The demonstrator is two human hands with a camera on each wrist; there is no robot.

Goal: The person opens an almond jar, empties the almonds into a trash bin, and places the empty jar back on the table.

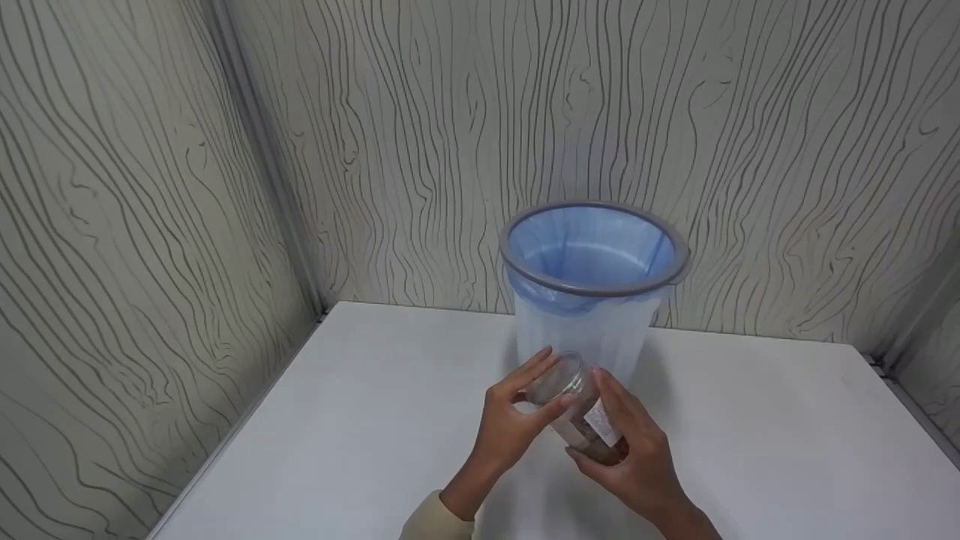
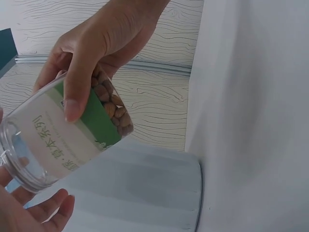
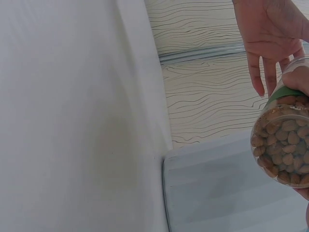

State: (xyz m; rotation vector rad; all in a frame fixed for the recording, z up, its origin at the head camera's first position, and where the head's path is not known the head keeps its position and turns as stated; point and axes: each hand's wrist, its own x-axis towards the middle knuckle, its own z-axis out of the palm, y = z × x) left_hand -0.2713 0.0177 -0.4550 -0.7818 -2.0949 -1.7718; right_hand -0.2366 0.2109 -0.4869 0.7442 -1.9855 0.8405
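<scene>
In the head view a clear jar (image 1: 574,431) is tilted between both hands, over the table in front of a bin. My right hand (image 1: 645,457) grips its lower part, thumb on one side and fingers on the other. Around the mouth end curve the thumb and forefinger of my left hand (image 1: 510,424); its other fingers stand loose below the rim in the left wrist view. Brown almond-like nuts (image 2: 113,104) fill the base of the jar, behind a green and white label (image 2: 72,130). The right wrist view shows the jar's round bottom (image 3: 287,150).
The white bin (image 1: 577,330), lined with a blue bag (image 1: 562,255) under a grey rim (image 1: 585,289), stands just beyond my hands. It is on a white table (image 1: 375,420), near its back edge. Wood-patterned walls (image 1: 420,150) rise at the back and sides.
</scene>
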